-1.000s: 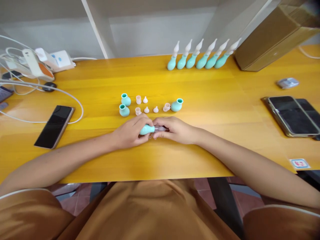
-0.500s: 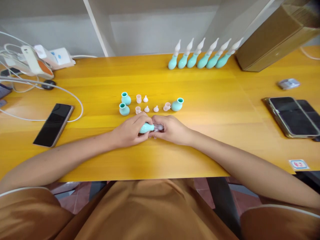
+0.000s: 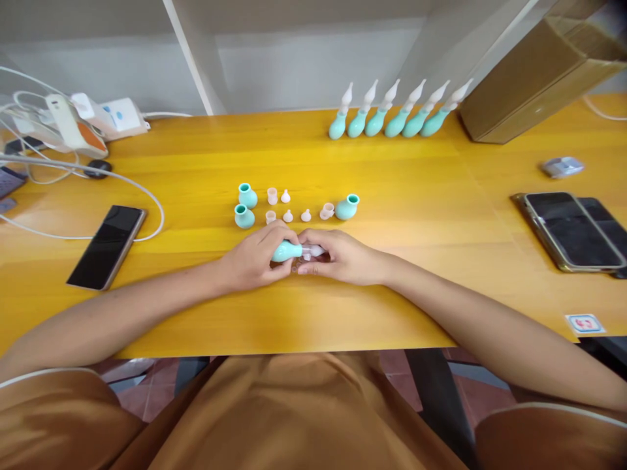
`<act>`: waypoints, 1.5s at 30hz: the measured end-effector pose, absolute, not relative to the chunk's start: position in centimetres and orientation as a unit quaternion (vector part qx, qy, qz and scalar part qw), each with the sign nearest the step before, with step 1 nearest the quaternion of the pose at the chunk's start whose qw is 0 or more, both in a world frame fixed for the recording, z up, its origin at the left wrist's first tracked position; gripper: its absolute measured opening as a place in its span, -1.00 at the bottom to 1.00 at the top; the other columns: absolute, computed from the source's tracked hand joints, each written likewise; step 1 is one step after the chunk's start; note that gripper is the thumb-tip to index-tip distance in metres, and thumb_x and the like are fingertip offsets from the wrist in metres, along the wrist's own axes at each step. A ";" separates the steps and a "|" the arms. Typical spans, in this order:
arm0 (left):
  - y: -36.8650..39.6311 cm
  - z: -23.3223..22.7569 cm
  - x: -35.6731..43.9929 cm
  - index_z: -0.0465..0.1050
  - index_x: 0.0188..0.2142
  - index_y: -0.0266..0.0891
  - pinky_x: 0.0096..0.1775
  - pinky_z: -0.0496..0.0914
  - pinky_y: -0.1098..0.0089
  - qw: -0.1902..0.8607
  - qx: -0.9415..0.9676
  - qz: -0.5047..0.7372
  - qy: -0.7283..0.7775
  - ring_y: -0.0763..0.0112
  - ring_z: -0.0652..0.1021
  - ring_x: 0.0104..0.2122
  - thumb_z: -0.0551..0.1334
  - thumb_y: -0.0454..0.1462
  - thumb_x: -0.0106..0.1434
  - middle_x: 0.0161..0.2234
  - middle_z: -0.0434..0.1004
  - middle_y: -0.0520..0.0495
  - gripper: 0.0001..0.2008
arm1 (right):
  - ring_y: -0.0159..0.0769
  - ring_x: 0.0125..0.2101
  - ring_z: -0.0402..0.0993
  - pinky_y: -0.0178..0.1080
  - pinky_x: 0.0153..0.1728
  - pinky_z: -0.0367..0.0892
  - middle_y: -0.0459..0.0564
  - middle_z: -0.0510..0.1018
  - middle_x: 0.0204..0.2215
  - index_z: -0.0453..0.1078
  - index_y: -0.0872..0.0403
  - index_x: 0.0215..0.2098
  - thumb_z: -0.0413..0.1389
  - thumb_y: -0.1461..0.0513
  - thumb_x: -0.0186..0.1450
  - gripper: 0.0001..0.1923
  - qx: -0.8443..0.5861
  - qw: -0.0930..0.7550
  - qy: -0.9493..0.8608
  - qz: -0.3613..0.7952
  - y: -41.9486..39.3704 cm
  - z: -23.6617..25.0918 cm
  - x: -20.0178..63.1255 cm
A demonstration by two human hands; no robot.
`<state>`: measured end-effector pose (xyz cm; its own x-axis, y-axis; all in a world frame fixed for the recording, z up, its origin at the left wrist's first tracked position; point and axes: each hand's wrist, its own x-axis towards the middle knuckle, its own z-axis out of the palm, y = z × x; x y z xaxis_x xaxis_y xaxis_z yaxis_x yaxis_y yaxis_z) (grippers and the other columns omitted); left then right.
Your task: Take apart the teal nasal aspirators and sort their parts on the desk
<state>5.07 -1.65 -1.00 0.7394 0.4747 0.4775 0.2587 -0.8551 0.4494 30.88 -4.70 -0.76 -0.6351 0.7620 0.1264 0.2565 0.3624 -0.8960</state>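
A nasal aspirator with a teal bulb (image 3: 287,251) lies sideways between my hands, a clear and white tip (image 3: 313,250) joined to its neck. My left hand (image 3: 257,254) is wrapped round the bulb. Around the tip curve the fingers and thumb of my right hand (image 3: 347,256), partly hiding it. Small clear ring-like bits (image 3: 296,264) show under the fingers; what they are I cannot make out. Just beyond stand loose teal bulbs (image 3: 244,216), another teal bulb (image 3: 347,207), pinkish clear cups (image 3: 327,210) and small white funnel-shaped pieces (image 3: 306,215).
Several assembled aspirators (image 3: 375,121) stand in a row at the back, beside a cardboard box (image 3: 519,85). A phone (image 3: 106,247) and white cables (image 3: 157,202) lie left. More phones (image 3: 571,228) and a small card (image 3: 585,324) are at right.
My right hand has shifted slightly right and its fingers have loosened, so more of the clear and white tip shows. My left hand keeps its hold on the bulb.
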 end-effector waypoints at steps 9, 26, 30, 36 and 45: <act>-1.6 -1.0 5.0 0.40 0.04 -0.15 -0.06 0.56 0.24 0.188 0.916 0.297 0.192 0.24 0.64 -0.13 0.32 -0.30 0.43 -0.09 0.62 -0.11 -0.77 | -0.24 -0.30 0.52 -0.24 -0.24 0.34 -0.06 0.65 -0.30 0.49 0.05 -0.07 0.29 -0.04 0.54 -0.67 -0.339 0.299 -0.767 0.455 -4.8 -1.2 30.2; -1.6 -0.7 5.0 0.43 -0.01 -0.16 -0.10 0.54 0.30 0.178 0.912 0.307 0.207 0.29 0.64 -0.18 0.34 -0.36 0.34 -0.14 0.65 -0.05 -0.75 | -0.29 -0.39 0.44 -0.26 -0.29 0.26 -0.14 0.56 -0.37 0.47 0.04 -0.09 0.42 -0.07 0.43 -0.59 -0.332 0.289 -0.808 0.392 -4.9 -1.3 30.5; -1.5 -0.7 5.2 0.43 -0.01 -0.16 -0.11 0.53 0.31 0.171 0.905 0.321 0.221 0.31 0.62 -0.20 0.35 -0.35 0.36 -0.17 0.62 -0.03 -0.76 | -0.29 -0.35 0.46 -0.23 -0.25 0.34 -0.07 0.55 -0.32 0.48 0.07 -0.01 0.05 -0.11 0.66 -0.56 -0.324 0.323 -0.771 0.443 -5.0 -1.0 30.6; -1.4 -0.9 5.1 0.44 -0.02 -0.15 0.00 0.58 0.19 0.165 0.897 0.344 0.223 0.22 0.69 -0.13 0.40 -0.24 0.43 -0.14 0.70 -0.06 -0.79 | -0.27 -0.27 0.42 -0.22 -0.26 0.39 -0.01 0.52 -0.21 0.51 0.05 0.00 -0.04 -0.21 0.66 -0.44 -0.377 0.419 -0.682 0.467 -5.5 -1.2 29.9; -1.3 -1.1 4.9 0.39 -0.09 -0.14 -0.04 0.61 0.23 0.321 0.842 0.396 0.175 0.25 0.76 -0.12 0.47 -0.23 0.42 -0.09 0.77 -0.12 -0.73 | -0.39 -0.59 -0.11 -0.27 -0.56 -0.05 -0.27 0.11 -0.54 0.46 -0.01 -0.02 0.02 -0.26 0.62 -0.47 -0.294 0.488 -0.521 0.635 -5.7 -1.2 28.4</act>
